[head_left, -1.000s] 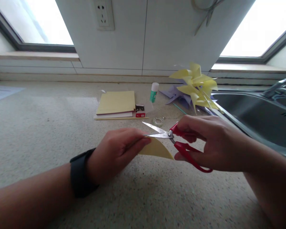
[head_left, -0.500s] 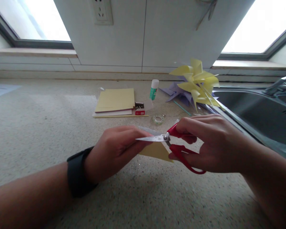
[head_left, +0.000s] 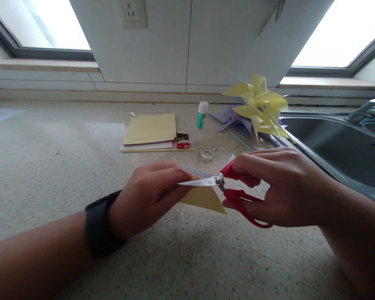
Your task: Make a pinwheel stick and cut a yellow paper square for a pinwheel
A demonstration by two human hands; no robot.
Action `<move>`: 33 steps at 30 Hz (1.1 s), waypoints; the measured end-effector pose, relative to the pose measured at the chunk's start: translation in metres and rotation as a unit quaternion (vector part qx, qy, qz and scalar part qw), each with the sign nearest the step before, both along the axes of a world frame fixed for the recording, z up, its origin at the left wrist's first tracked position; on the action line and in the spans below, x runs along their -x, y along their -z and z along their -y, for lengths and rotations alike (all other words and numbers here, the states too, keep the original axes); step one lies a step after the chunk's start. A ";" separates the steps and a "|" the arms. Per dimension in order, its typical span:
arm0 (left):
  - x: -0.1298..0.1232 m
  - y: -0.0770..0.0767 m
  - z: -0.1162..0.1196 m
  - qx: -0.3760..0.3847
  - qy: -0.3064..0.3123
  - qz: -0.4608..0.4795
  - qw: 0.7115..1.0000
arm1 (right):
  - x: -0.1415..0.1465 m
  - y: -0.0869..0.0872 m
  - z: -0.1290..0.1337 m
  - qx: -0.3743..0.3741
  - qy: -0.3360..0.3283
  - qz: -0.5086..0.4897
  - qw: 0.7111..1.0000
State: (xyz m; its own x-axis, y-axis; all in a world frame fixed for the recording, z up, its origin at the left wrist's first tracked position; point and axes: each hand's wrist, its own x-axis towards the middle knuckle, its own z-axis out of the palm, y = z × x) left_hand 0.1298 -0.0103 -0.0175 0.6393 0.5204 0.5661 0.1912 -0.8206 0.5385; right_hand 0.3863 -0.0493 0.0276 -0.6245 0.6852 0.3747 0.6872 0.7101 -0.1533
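Above the counter, my left hand (head_left: 154,196) pinches a piece of yellow paper (head_left: 206,200) between thumb and fingers. Part of the sheet is hidden behind that hand. My right hand (head_left: 284,187) holds red-handled scissors (head_left: 218,180), with fingers and thumb through the loops. The handles are spread, and the scissors lie across the paper with one blade pointing left, its tip close to my left fingertips. The other blade is mostly hidden by the paper and hand.
Behind my hands lie stacked yellow sheets (head_left: 151,129), a red box of small metal pieces (head_left: 183,141), a thin wooden stick (head_left: 156,150), a tape roll (head_left: 207,155) and a glue stick (head_left: 201,115). Yellow and purple paper pinwheels (head_left: 259,104) rest beside the steel sink (head_left: 337,141).
The view has tilted slightly downward. Both hands keep their grips, and the scissors stay at nearly the same place on the yellow paper.
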 end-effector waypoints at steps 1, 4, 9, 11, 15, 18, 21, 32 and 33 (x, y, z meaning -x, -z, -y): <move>0.000 0.000 0.000 -0.003 -0.001 0.000 1.000 | 0.000 0.000 0.000 0.002 -0.001 -0.001 1.000; 0.000 -0.001 0.000 -0.011 -0.001 0.002 1.000 | 0.000 -0.001 0.000 0.005 -0.006 -0.003 1.000; -0.001 -0.001 0.000 -0.015 -0.001 0.001 1.000 | -0.002 -0.001 0.000 0.005 -0.004 0.002 1.000; 0.000 0.000 0.000 -0.017 -0.001 0.002 1.000 | -0.002 -0.001 0.001 0.005 0.000 0.005 1.000; 0.000 0.000 0.000 -0.013 0.004 0.007 1.000 | -0.001 -0.002 0.001 0.003 0.001 0.008 1.000; 0.000 -0.001 0.000 -0.010 0.008 0.005 1.000 | -0.001 -0.002 0.001 -0.002 0.004 0.007 1.000; -0.001 -0.002 0.000 -0.013 0.005 -0.001 1.000 | -0.002 -0.003 0.002 -0.006 0.004 0.011 1.000; -0.001 -0.001 0.000 -0.014 0.003 0.001 1.000 | -0.002 -0.003 0.003 -0.011 0.001 0.007 1.000; -0.001 -0.002 0.000 -0.017 0.003 0.002 1.000 | -0.002 -0.003 0.003 -0.011 0.000 0.009 1.000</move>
